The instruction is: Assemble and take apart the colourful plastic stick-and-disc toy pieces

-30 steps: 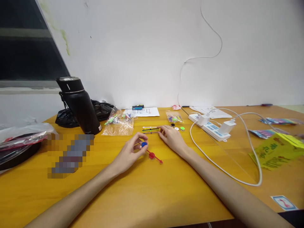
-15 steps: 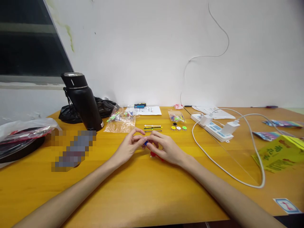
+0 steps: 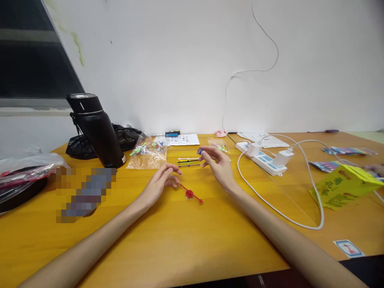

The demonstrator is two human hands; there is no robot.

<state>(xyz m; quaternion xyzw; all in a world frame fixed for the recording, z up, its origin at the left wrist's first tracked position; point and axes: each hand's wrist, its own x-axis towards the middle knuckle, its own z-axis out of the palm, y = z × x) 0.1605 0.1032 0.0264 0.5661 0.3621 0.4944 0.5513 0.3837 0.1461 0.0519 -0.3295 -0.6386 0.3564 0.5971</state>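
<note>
A red arrow spinner (image 3: 189, 194) with a round hub lies on the table in front of me. My left hand (image 3: 160, 183) is beside its tail end, fingers loosely bent and apart, with nothing visible in them. Whether a fingertip touches the tail I cannot tell. Raised to the right, my right hand (image 3: 218, 165) pinches a small blue piece (image 3: 201, 152) between thumb and fingers. Between and beyond the hands lie several thin arrows (image 3: 188, 162) in white, black, yellow and blue. My right hand mostly hides the coloured discs behind it.
A black bottle (image 3: 97, 134) stands left, near a clear plastic bag (image 3: 147, 158). Rightward are a white power strip (image 3: 271, 165) with looping cables and a yellow bag (image 3: 343, 186). A screwdriver (image 3: 172, 133) lies by the wall. Something blurred, perhaps a hand, shows at the right edge.
My hands have come apart. The right one has risen away to the right with the blue piece, the left has drawn back left, and the red arrow spinner is now uncovered. The view has shifted slightly.
</note>
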